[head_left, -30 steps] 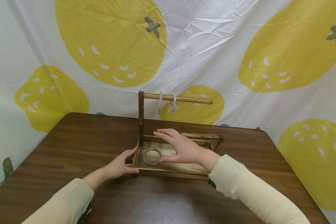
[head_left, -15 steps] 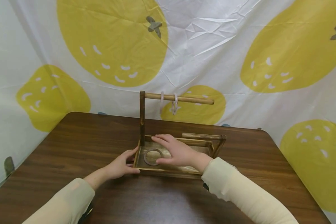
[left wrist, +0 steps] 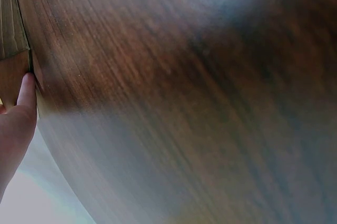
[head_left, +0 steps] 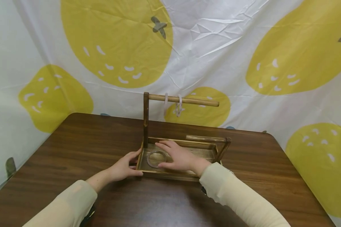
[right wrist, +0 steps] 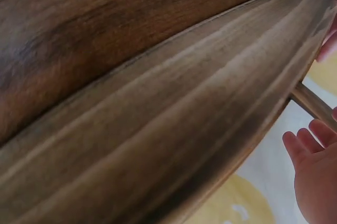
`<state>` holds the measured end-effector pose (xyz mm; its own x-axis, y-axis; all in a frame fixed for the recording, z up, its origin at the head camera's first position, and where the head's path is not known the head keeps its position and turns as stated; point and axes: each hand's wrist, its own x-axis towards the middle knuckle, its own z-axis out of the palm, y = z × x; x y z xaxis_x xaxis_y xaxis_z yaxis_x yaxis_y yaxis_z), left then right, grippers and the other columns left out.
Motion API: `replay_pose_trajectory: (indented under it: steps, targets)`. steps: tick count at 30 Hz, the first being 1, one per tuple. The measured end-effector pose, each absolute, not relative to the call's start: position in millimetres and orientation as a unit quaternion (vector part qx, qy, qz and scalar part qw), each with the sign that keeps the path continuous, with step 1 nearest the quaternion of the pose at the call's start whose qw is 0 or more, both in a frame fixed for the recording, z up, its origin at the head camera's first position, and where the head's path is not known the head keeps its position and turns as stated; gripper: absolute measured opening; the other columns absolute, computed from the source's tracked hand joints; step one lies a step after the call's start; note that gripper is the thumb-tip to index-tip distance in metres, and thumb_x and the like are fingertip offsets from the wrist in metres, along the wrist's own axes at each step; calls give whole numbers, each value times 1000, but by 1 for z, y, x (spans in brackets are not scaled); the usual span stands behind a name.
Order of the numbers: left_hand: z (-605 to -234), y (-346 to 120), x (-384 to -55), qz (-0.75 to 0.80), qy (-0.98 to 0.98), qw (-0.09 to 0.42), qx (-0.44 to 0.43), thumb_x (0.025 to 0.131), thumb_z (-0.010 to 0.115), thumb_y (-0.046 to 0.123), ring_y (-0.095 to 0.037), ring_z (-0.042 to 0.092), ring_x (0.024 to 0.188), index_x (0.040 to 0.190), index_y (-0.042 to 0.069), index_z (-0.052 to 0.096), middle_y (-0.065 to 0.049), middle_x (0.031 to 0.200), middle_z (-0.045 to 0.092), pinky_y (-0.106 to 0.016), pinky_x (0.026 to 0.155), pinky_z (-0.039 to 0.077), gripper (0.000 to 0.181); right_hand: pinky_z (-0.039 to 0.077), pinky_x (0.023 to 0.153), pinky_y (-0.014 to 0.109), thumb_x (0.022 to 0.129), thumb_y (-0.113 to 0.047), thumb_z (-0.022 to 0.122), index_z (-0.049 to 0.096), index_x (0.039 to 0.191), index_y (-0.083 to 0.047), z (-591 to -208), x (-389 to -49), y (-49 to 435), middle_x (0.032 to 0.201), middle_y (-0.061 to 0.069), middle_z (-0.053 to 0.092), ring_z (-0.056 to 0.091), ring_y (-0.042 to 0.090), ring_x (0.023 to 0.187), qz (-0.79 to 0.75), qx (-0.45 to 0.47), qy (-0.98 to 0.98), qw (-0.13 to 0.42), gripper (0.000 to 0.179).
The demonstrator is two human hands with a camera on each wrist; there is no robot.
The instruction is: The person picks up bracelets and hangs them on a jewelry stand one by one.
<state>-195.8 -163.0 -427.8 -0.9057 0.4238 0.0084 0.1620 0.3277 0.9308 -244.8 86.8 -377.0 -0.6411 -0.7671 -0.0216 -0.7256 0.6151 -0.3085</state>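
Observation:
On the table in the head view stands a wooden jewelry stand with a shallow tray base (head_left: pixel 170 174). My left hand (head_left: pixel 124 167) grips the tray's left end, thumb at the front corner and fingers along the end. The left wrist view shows the thumb (left wrist: pixel 27 92) against that corner. A translucent bangle (head_left: pixel 148 160) lies flat in the left part of the tray. My right hand (head_left: pixel 179 157) is over the tray, fingers extended and spread, thumb tip close to the bangle; whether it touches cannot be told. In the right wrist view the right hand (right wrist: pixel 318 174) appears beside the tray wall.
A tall post (head_left: pixel 146 121) at the tray's left carries an upper bar (head_left: pixel 203 102), where pale pink bangles (head_left: pixel 166 104) hang. A lower bar (head_left: pixel 206 138) sits on a short post at the right. Behind the dark wooden table (head_left: pixel 74 151) hangs a lemon-print cloth (head_left: pixel 213 47).
My right hand has moved a little left and lower over the tray, toward the bangle. The left hand keeps its hold on the tray end. The head view has shifted slightly.

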Motion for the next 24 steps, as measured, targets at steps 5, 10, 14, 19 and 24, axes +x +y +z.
replay_pose_trajectory:
  steps: [5, 10, 14, 19, 24]
  targets:
    - [-428, -163, -195, 556, 802, 122, 181, 78, 75, 7, -50, 41, 123, 145, -10, 15, -35, 140, 23, -44, 98, 50, 92, 40, 108, 45, 87, -49, 60, 27, 148, -15, -383, -246, 84, 150, 11, 29, 32, 28, 136, -141, -413, 896, 83, 78]
    - [-428, -163, -195, 549, 806, 123, 183, 79, 75, 8, -50, 41, 123, 146, -9, 14, -35, 140, 23, -44, 98, 49, 92, 40, 108, 46, 87, -48, 61, 28, 148, -13, -389, -250, 81, 149, 13, 30, 32, 28, 136, -142, -416, 894, 85, 78]
    - [-427, -163, -195, 544, 809, 125, 184, 79, 74, 9, -49, 41, 123, 146, -8, 14, -35, 140, 23, -45, 99, 49, 92, 39, 109, 45, 87, -49, 61, 28, 148, -12, -394, -254, 79, 149, 13, 31, 33, 28, 135, -134, -415, 896, 83, 78]
    - [-425, -163, -195, 542, 810, 129, 183, 80, 74, 9, -49, 40, 124, 147, -7, 13, -34, 141, 22, -45, 99, 49, 91, 38, 110, 43, 87, -49, 61, 30, 147, -12, -398, -258, 76, 148, 12, 33, 34, 27, 135, -117, -417, 898, 80, 78]
    - [-425, -163, -194, 540, 811, 132, 183, 81, 73, 10, -49, 40, 125, 147, -6, 13, -34, 141, 22, -44, 99, 49, 91, 38, 110, 42, 86, -48, 63, 31, 146, -11, -402, -259, 72, 146, 11, 36, 37, 27, 133, -107, -421, 897, 79, 78]
